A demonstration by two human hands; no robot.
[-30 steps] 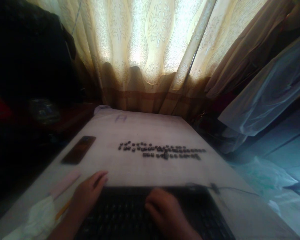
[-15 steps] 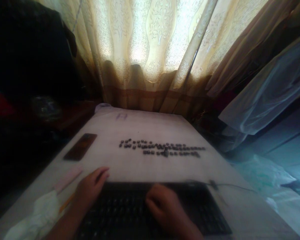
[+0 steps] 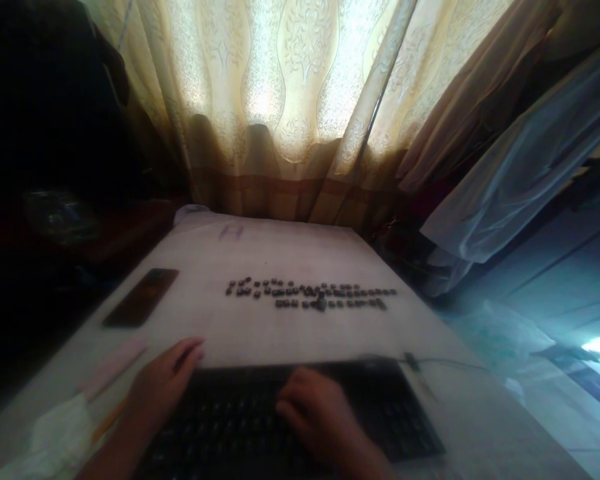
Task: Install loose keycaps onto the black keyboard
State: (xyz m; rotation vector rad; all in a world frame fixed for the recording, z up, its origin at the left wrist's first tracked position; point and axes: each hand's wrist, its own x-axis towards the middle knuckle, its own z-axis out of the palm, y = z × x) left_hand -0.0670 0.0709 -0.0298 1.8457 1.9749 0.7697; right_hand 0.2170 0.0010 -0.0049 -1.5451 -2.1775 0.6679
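Observation:
A black keyboard (image 3: 220,417) lies at the near edge of the table, partly covered by both hands. My left hand (image 3: 167,373) is at its far left corner, fingers bent together against the edge. Over the middle of the keys is my right hand (image 3: 315,407), its fingers curled in and closed. Whatever those fingers hold, if anything, is hidden. Beyond the keyboard, many small dark keycaps (image 3: 307,291) lie in loose rows on the pale tabletop. The picture is dim and blurred.
A dark phone (image 3: 141,298) lies on the left of the table (image 3: 290,250). Nearer me are a pink strip (image 3: 113,365), a crumpled white cloth (image 3: 63,427) and a thin orange stick (image 3: 109,420). A cable (image 3: 445,362) runs off rightward. Curtains (image 3: 300,87) hang behind.
The whole view has turned a little to the right, so everything sits farther left in the picture. Both hands keep nearly the same places on the keyboard.

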